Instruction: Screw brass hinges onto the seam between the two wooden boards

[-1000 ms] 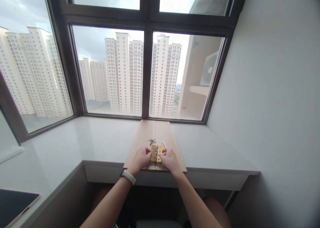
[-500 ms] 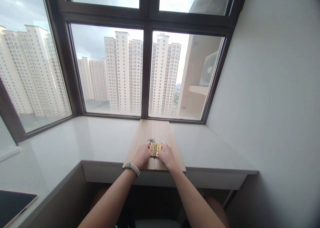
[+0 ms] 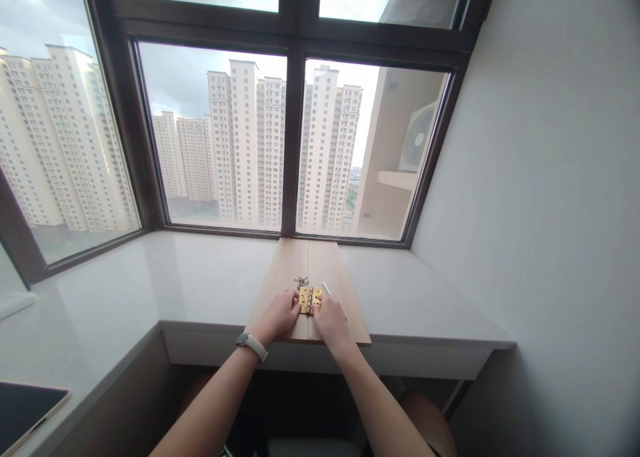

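A brass-coloured hinge lies spread flat across the seam between two light wooden boards. My left hand, with a watch on its wrist, holds the hinge's left leaf by its outer edge between curled fingers. On the other side, my right hand has its fingers closed on the right leaf. Just beyond the hinge is a small pile of dark screws. A screwdriver with a thin metal shaft lies on the right board, partly hidden behind my right hand.
The boards rest on a white sill, reaching from its front edge to the brown window frame. A dark-screened device lies at the lower left. A white wall rises on the right.
My left hand has shifted slightly left and its fingers have loosened a little. My right hand has moved slightly left over the right leaf, uncovering more of the screwdriver.
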Demonstrator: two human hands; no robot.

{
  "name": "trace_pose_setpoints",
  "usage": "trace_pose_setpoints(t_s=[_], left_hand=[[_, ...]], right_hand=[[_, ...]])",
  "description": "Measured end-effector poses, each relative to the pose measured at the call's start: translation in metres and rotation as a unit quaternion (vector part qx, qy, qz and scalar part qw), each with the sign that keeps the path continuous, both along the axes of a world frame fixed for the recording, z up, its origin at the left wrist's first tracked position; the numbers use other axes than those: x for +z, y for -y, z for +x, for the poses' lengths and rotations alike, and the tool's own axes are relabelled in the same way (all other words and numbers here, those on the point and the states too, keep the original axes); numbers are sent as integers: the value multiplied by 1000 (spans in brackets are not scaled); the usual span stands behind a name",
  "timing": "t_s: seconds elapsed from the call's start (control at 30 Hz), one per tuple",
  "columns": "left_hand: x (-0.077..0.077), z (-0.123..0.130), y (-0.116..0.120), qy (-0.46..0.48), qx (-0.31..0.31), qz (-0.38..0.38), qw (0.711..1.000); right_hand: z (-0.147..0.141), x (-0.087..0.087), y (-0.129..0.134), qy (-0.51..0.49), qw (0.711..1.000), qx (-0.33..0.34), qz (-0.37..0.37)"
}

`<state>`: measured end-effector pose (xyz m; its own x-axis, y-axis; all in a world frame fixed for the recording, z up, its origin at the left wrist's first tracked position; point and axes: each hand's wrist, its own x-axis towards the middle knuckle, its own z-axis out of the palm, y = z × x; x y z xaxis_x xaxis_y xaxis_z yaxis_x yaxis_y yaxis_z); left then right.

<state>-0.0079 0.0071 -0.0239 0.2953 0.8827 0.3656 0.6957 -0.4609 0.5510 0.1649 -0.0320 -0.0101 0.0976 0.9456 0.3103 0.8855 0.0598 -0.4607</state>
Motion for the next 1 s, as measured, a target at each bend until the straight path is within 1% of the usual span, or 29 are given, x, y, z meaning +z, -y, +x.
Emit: trace_pose_setpoints(t_s=[0.07, 0.13, 0.27, 0.47, 0.67, 0.87, 1.0], left_hand=[[-3, -3, 0, 12, -14, 0, 1000], [-5, -5, 1, 22, -14, -6, 1000], [-3, -5, 3, 30, -8, -23, 999], [2, -2, 8, 21, 3, -18, 1000], [2, -2, 9, 14, -6, -6, 1000], [4, -2, 11, 5, -7, -2, 1000], [6, -2, 13, 6, -5, -7, 1000]], right_hand=[[0, -4, 4, 8, 1000, 5, 15], [0, -7, 8, 11, 999, 13, 31], [2, -9, 12, 15, 998, 31, 54], [-3, -7, 16, 30, 998, 32, 53], [-7, -4, 24, 45, 996, 44, 61], [-6, -5, 24, 43, 995, 50, 79], [-6, -5, 25, 44, 995, 50, 77]])
